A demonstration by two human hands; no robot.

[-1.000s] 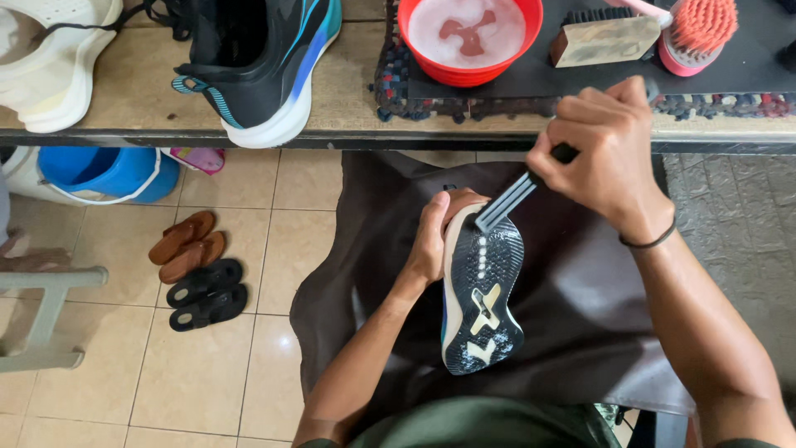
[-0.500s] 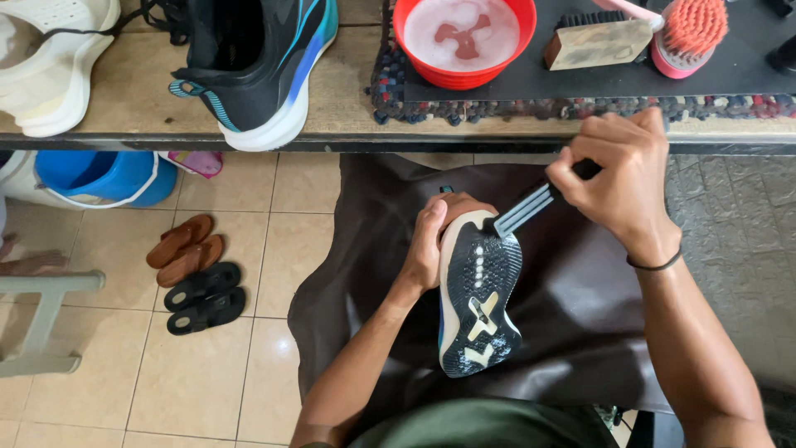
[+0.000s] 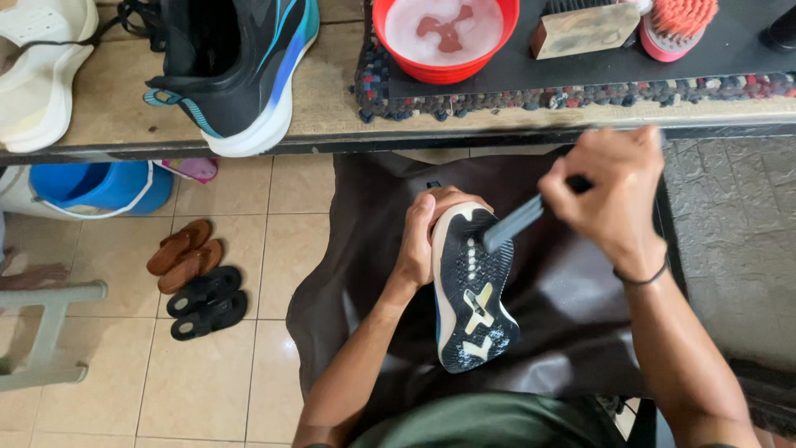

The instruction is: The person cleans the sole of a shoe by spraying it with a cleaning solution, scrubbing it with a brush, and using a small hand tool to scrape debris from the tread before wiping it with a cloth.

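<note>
Our left hand (image 3: 417, 241) wraps the toe end of a black sneaker (image 3: 471, 286), sole up over the dark apron (image 3: 572, 307) on our lap. Our right hand (image 3: 613, 195) is closed around a dark brush (image 3: 510, 226), its head touching the sole. Beyond, a red basin (image 3: 444, 37) of suds sits on the bench (image 3: 332, 99).

One head cam, looking straight down from my head at my lap, close. My left hand (image 3: 419, 245) and right hand (image 3: 609, 195) sit mid-frame; the table edge (image 3: 332, 137) runs across the top, tiled floor (image 3: 207, 373) lower left.
</note>
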